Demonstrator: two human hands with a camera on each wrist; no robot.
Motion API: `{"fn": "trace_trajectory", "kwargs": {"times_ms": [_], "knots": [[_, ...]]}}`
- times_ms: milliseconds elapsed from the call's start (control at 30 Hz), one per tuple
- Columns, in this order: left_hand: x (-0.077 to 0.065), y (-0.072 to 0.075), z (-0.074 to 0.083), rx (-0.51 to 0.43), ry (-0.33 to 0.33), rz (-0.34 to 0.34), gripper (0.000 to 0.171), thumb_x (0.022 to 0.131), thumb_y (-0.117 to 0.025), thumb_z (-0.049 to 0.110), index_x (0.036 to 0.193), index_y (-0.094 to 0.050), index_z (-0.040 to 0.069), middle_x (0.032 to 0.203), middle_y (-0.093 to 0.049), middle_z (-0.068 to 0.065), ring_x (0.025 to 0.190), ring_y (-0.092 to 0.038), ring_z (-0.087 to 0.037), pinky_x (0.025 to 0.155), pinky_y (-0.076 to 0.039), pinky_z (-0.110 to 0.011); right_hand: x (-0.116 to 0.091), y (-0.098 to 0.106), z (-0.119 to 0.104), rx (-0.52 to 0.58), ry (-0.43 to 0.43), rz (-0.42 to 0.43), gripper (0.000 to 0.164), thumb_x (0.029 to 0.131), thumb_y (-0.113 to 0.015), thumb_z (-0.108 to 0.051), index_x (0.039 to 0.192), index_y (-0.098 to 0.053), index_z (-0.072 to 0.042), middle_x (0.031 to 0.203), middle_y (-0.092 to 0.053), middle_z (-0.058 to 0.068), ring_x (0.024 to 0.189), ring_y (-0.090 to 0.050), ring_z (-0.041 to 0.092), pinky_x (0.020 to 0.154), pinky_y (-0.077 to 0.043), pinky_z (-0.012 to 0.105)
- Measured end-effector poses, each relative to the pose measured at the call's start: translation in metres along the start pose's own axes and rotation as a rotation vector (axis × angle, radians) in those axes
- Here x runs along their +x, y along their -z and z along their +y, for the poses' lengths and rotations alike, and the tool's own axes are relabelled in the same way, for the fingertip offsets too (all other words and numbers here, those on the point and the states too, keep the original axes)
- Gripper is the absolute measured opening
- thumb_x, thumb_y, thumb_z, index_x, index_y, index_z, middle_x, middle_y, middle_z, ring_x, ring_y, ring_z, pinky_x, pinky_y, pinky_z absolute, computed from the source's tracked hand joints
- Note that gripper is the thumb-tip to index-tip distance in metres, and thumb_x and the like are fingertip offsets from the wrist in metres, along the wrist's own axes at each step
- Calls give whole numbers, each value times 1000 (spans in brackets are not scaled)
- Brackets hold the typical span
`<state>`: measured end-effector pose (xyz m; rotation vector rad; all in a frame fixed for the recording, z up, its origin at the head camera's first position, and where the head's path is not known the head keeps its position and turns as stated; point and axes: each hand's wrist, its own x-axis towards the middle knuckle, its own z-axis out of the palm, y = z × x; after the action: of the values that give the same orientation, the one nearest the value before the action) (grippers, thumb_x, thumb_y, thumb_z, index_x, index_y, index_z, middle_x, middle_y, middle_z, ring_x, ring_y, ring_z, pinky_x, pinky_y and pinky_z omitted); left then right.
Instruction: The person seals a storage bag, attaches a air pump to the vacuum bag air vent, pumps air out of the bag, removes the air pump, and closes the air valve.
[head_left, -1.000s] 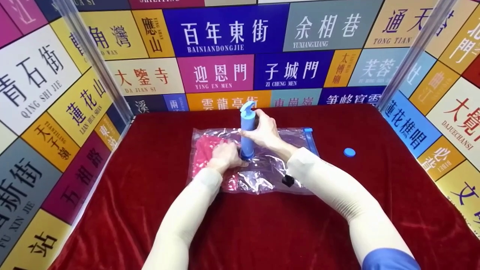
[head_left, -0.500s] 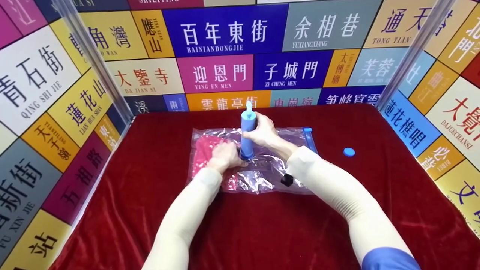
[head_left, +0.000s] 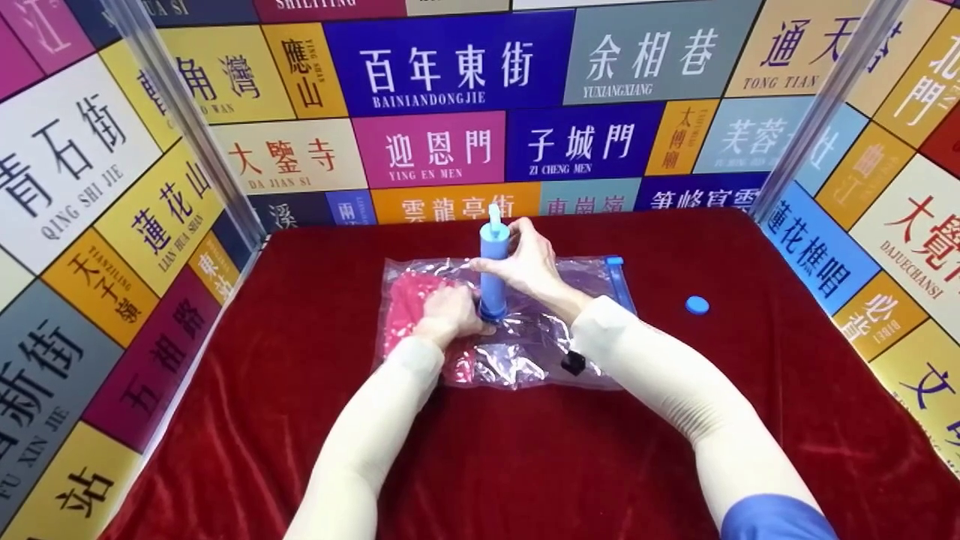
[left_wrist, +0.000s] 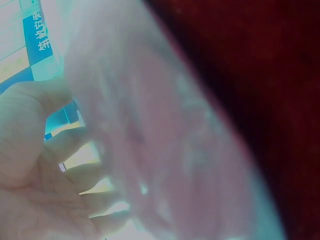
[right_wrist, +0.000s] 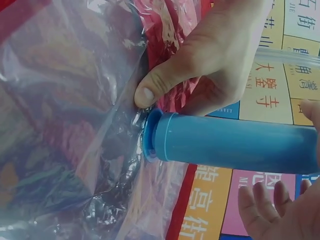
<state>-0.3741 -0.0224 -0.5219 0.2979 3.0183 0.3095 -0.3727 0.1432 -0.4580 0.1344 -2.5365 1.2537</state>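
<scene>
A light-blue hand pump stands upright with its base on the valve of a clear vacuum storage bag. My right hand is around the upper part of the pump, its thumb across the near side and its fingers behind. My left hand grips the bag close beside the pump's base, the thumb lying right at the valve. Pink-red fabric fills the bag's left part. In the left wrist view, the fingers of my left hand reach behind the blurred bag.
A blue round cap lies on the dark red velvet cloth, right of the bag. A blue zip slider sits at the bag's right edge. A small black object shows near my right cuff. Panels with printed signs surround the table.
The pump's top handle has turned from pointing sideways to end-on, and sits slightly lower. My right thumb has shifted left across the barrel. The left hand stays in place.
</scene>
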Motion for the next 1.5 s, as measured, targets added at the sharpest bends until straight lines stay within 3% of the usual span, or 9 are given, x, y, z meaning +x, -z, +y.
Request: {"fn": "trace_trajectory", "kwargs": {"times_ms": [167,533,1067,1300,1500], "knots": [[0,-1,0,-6,3,3,90,63,-94,67,130,-71,12,122,-72,-11,113,-66,-34,98,-57,-49,0,-2,-2,-13,9,31,68,67,-97,-52,110,-61,-15,96,-71,2,91,-66,21,80,-53,38],[3,0,-1,-6,-5,-4,85,64,-95,66,130,-73,17,121,-72,-11,113,-66,-34,97,-57,-49,3,2,-11,-29,-2,14,56,70,-96,-33,116,-69,-14,101,-75,4,92,-67,25,83,-54,42],[-1,2,1,-6,-7,15,82,63,-96,64,124,-74,13,116,-75,-11,109,-68,-32,96,-57,-47,4,4,-17,-61,-45,-51,69,71,-95,-38,131,-68,-14,115,-76,7,105,-70,29,97,-55,42],[-2,2,1,-12,-19,13,77,63,-96,64,122,-76,18,115,-76,-12,107,-70,-34,94,-58,-48,2,1,-16,-62,-72,-20,88,61,-98,-51,129,-54,-17,108,-75,5,101,-69,26,89,-54,42],[1,1,1,-12,2,8,83,62,-96,65,125,-74,15,117,-76,-13,108,-71,-34,94,-58,-48,2,-3,-14,-84,-59,17,87,61,-98,-58,123,-55,-16,110,-71,3,102,-66,25,88,-54,41]]}}
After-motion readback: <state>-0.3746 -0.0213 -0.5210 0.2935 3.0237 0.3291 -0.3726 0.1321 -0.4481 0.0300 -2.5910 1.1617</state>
